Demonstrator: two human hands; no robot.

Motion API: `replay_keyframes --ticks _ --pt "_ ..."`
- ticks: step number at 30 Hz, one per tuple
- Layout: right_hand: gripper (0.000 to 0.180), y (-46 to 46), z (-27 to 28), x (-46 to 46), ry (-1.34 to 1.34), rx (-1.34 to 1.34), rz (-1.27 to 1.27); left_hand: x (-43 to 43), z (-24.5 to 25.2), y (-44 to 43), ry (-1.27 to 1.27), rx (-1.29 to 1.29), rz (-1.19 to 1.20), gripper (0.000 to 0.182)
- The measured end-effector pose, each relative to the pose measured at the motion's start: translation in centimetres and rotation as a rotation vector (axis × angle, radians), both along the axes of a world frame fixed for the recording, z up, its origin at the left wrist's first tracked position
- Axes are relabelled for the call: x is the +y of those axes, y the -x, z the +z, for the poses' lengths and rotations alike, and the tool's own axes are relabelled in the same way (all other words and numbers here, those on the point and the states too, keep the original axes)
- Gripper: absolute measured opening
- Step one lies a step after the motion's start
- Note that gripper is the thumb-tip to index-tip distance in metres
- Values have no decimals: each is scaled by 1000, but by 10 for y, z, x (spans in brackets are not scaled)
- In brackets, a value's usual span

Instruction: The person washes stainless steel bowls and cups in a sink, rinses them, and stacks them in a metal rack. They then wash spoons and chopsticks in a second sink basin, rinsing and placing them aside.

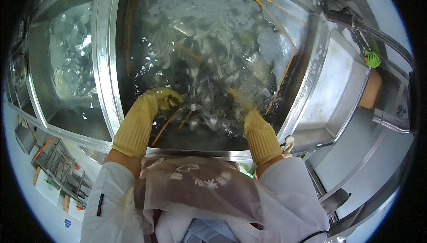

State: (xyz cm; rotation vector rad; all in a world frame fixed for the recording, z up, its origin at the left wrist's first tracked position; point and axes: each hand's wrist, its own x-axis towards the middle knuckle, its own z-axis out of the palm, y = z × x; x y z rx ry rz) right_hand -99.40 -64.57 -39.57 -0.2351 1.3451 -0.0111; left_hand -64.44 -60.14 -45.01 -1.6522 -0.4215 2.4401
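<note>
A wide stainless-steel sink basin holds dark water with foam on its surface. Many pale, leafy vegetables, blurred by the water, lie in it. My left hand, in a yellow ribbed rubber glove, dips in at the near left with fingers curled; some dark green leaf shows at them, but whether they grip it is unclear. My right hand, gloved alike, reaches under the surface at the near right. Splashing water blurs its fingers, and their hold is hidden. Thin orange-brown strips show near my left hand.
Another steel basin with bubbly water adjoins on the left. On the right are a steel trough, a pipe and a green bundle. A translucent apron covers my front at the sink's near rim.
</note>
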Motion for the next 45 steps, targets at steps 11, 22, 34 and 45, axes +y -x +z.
replay_keyframes --ticks 11,22,34,45 --pt "87 -30 -4 -8 -104 -83 98 -42 60 24 413 244 -573 68" --pt "67 -37 6 -13 -61 -87 -163 -20 73 24 565 116 -64 37" --pt "36 -11 1 -37 43 142 542 10 15 7 749 101 -68 46" --pt "49 75 -129 22 188 -39 372 4 29 -7 532 -172 -29 53"
